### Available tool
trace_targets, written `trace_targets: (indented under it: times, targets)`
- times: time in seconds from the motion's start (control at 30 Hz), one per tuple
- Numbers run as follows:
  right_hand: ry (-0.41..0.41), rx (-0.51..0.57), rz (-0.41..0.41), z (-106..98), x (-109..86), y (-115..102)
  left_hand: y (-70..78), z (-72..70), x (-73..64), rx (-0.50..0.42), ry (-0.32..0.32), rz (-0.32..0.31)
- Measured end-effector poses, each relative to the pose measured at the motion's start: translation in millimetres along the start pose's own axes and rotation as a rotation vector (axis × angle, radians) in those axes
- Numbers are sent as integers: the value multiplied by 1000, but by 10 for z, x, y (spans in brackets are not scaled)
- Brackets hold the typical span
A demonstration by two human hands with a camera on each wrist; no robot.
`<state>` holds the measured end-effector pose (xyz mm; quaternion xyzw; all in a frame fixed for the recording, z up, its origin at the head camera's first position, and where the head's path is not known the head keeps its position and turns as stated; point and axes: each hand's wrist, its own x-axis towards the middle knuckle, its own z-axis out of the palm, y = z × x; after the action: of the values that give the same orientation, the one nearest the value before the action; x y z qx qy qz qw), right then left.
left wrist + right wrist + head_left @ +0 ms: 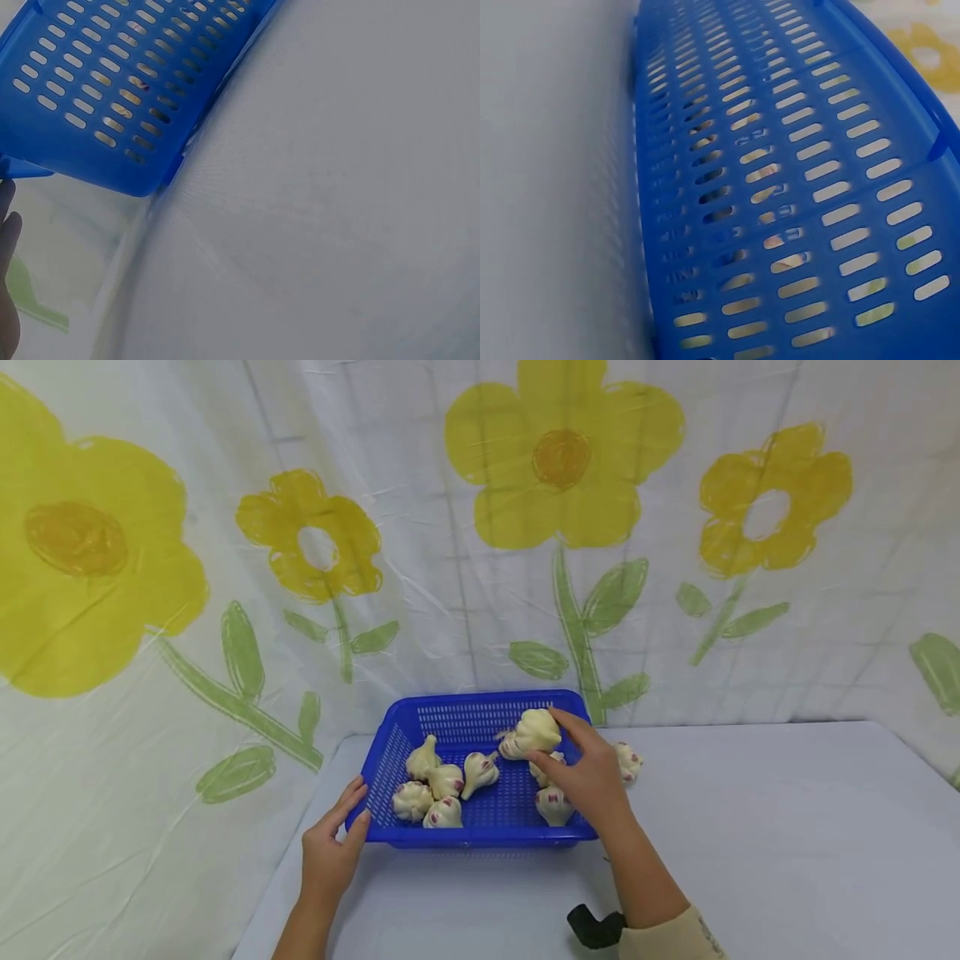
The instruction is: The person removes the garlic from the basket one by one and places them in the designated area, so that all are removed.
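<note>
Over the right side of a blue slotted plastic basket (465, 837), my right hand (585, 768) pinches a pale garlic bulb (538, 731) between thumb and fingers. My left hand (335, 835) touches the basket's left rim, its fingers fairly straight and the thumb near the front corner. In the left wrist view, fingers (9, 232) appear at the edge just below the rim. Several garlic bulbs (446, 782) with purple marks lie in the basket's left half. Two more, including one garlic bulb (554, 807), sit under the right hand, partly hidden. The right wrist view shows the basket's slotted wall (780, 180).
One garlic bulb (628, 762) lies on the white table (787, 843) just right of the basket, partly behind the right hand. A black curved object (592, 928) shows beside the right sleeve (671, 939). Behind the table hangs a white sheet (420, 635) with yellow flowers.
</note>
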<state>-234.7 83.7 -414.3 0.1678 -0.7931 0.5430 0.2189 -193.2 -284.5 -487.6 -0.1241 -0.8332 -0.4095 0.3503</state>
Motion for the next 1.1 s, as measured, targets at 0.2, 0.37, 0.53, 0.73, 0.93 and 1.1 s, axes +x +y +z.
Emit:
trace_targets:
  times: [0.2, 0.37, 0.53, 0.73, 0.93, 1.1]
  targets:
    - [12, -43, 37, -106, -23, 7, 25, -12, 0, -12, -2, -15]
    - [45, -27, 57, -266, -18, 15, 32, -10, -1, -12, 2, -12]
    - [111, -38, 107, -448, 6, 57, 28, -2, 3, -12, 24, 42]
    - [195, -93, 193, -649, 14, 242, 24, -7, -2, 3, 11, 26]
    - [245, -81, 325, -830, -16, 441, 4, -5, -11, 10, 0, 1]
    - [282, -79, 410, -920, -39, 583, 0, 0, -11, 3, 10, 20]
